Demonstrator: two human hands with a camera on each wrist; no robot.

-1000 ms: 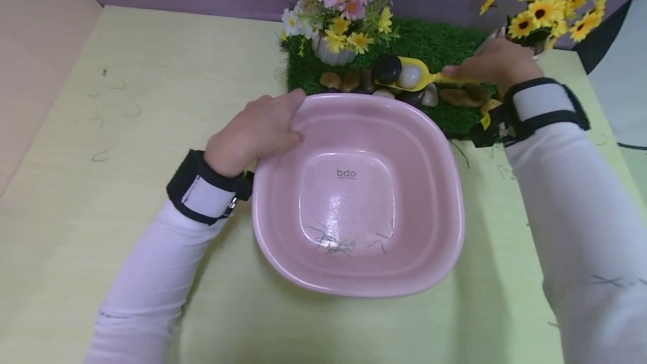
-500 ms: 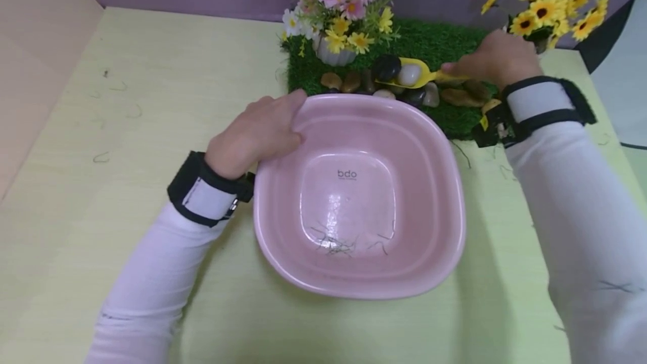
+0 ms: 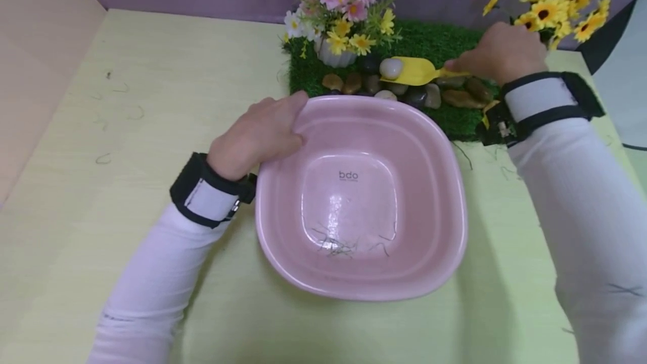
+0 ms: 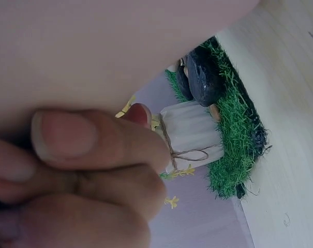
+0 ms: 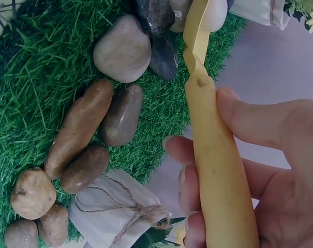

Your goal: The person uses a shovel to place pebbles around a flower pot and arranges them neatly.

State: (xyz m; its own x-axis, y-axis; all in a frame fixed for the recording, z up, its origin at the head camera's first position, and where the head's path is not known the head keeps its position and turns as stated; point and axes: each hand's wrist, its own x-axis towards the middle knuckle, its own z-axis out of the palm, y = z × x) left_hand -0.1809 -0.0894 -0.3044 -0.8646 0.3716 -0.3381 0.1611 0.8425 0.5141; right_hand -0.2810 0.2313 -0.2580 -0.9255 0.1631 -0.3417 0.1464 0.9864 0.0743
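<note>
My left hand [image 3: 258,136] grips the upper left rim of a pink basin [image 3: 419,145], which has green grass strands in it. In the left wrist view the curled fingers [image 4: 89,139] fill much of the picture, and the rim is not seen there. My right hand [image 3: 505,52] holds a small yellow shovel [image 3: 417,72] by its handle, over the turf. A white stone [image 3: 391,68] rests at the shovel's tip. Just past that tip, a black stone [image 3: 370,64] lies beside the pot of pink flowers. The right wrist view shows fingers and thumb around the handle [image 5: 218,155].
Artificial turf [image 3: 434,35] lies against the purple wall, with a row of stones [image 3: 460,98] near the basin's far rim. A pot of pink flowers [image 3: 336,55] and a pot of sunflowers [image 3: 548,13] stand on it. Loose strands [image 3: 103,159] dot the table [image 3: 151,60].
The black stone has left the shovel and now lies on the turf to its left. The white stone has slid left to the shovel's tip. My left hand keeps its grip on the rim.
</note>
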